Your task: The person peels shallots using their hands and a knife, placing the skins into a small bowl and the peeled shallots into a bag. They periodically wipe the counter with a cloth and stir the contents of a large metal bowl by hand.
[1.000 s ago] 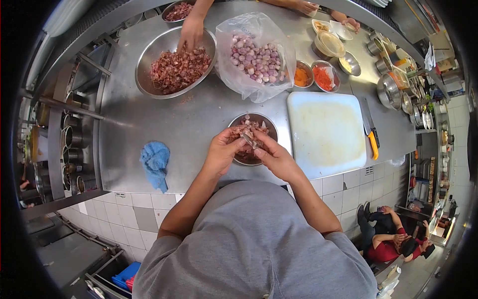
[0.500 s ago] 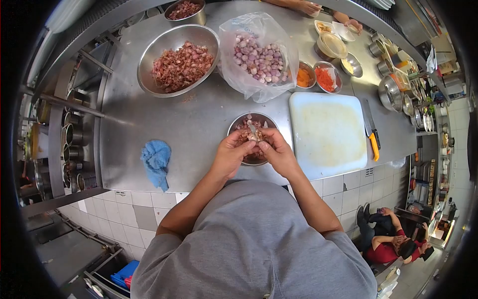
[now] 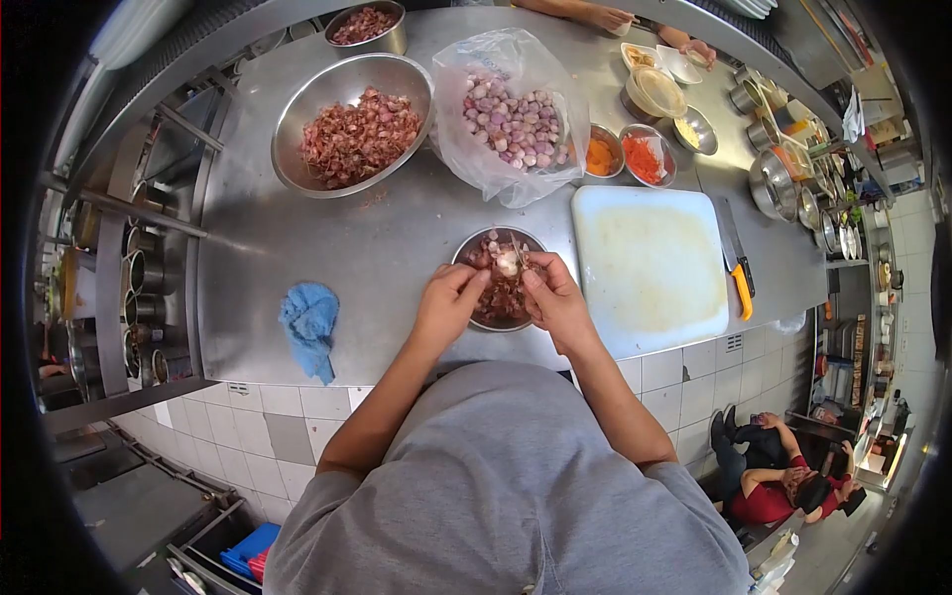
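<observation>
A small steel bowl (image 3: 458,260) sits in front of me, holding reddish-brown papery skins (image 3: 502,297) and purple-skinned shallots (image 3: 480,256). My left hand (image 3: 452,297) is over its left side, thumb and forefinger pinched together; whatever is between them is hidden. Over the right side, my right hand (image 3: 555,297) pinches a thin, pale, blade-like piece (image 3: 519,250). Between the two hands shows a whitish, peeled-looking bulb (image 3: 509,263), right by the right fingertips.
Behind the bowl are a large bowl (image 3: 283,134) of skins and a plastic bag (image 3: 451,119) of shallots. To the right lie a white cutting board (image 3: 650,268) and a yellow-handled knife (image 3: 743,291). A blue cloth (image 3: 309,327) lies left. Another person's hand (image 3: 610,20) shows at the far edge.
My hands were close together over the bowl and have moved apart, left hand leftward and right hand rightward. The whitish bulb shows more plainly between them.
</observation>
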The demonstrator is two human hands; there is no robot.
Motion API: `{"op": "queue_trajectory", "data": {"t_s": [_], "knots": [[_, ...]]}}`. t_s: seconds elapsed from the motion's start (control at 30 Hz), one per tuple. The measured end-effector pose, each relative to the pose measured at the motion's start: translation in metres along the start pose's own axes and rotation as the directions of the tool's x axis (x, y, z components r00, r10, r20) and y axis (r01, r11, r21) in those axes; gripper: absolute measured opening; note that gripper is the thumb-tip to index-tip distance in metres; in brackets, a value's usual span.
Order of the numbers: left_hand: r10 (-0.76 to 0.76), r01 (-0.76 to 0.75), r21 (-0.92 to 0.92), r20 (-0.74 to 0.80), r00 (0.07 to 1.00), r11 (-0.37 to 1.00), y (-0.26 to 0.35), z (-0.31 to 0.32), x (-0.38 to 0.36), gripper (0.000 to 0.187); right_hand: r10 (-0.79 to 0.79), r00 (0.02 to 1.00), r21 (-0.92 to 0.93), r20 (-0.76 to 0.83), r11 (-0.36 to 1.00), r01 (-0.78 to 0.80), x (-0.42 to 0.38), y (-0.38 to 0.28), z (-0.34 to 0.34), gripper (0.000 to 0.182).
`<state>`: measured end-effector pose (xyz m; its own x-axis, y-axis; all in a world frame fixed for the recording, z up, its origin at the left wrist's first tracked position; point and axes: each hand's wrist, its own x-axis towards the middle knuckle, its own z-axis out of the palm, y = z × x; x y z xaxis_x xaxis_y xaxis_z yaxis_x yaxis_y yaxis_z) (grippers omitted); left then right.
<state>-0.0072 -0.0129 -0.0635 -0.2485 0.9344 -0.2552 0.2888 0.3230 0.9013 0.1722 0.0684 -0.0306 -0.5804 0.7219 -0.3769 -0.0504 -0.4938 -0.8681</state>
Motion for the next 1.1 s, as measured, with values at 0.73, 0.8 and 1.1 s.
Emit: {"op": "queue_trajectory", "data": {"t_s": [0.73,0.8,1.1], "knots": [[0.052,0.112,-0.853,0.161,0.986,0.509,0.023,0.0,-0.006,0.025,0.153,0.981,0.116,0.119,0.979,-0.167,-0.001,-0.006,-0.009,0.029],[-0.016,0.068,-0.814,0.072,0.997,0.576,0.012,0.002,-0.001,0.025,0.246,0.967,-0.029,0.067,0.969,-0.244,-0.005,-0.012,-0.002,0.046],[0.016,-0.087,-0.529,-0.136,0.991,0.844,0.005,0.007,0.002,0.024,-0.238,0.923,-0.475,0.301,0.802,0.362,0.002,0.01,-0.004,0.054]]}}
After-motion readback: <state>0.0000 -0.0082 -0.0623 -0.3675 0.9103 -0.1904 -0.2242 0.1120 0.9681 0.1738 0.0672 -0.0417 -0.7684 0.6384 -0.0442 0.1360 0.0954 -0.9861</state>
